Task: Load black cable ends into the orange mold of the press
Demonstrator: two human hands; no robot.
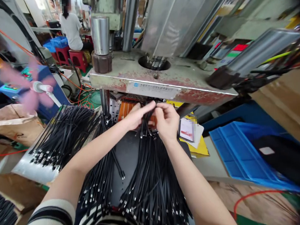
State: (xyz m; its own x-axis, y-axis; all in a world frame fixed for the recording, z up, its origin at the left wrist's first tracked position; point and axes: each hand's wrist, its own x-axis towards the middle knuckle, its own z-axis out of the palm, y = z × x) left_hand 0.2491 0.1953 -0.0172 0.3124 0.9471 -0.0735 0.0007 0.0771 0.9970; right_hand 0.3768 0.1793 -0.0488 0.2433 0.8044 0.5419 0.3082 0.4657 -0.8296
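Black cables (152,165) with metal-tipped ends hang in a thick bunch over the dark surface in front of me. At their upper end, my left hand (139,115) has its fingers stretched out against a few cables. My right hand (167,120) is closed, thumb and fingertips pinched on a black cable close to the left fingertips. Both hands are just under the front edge of the press plate (158,80). Behind them sits an orange block (125,110). Another bunch of cables (100,174) lies to the left.
A metal tray (34,170) piled with black cables stands at the left, near a pink fan (31,86). At right are a phone (187,129) on yellow material and a blue bin (237,151). A person (71,29) sits in the background.
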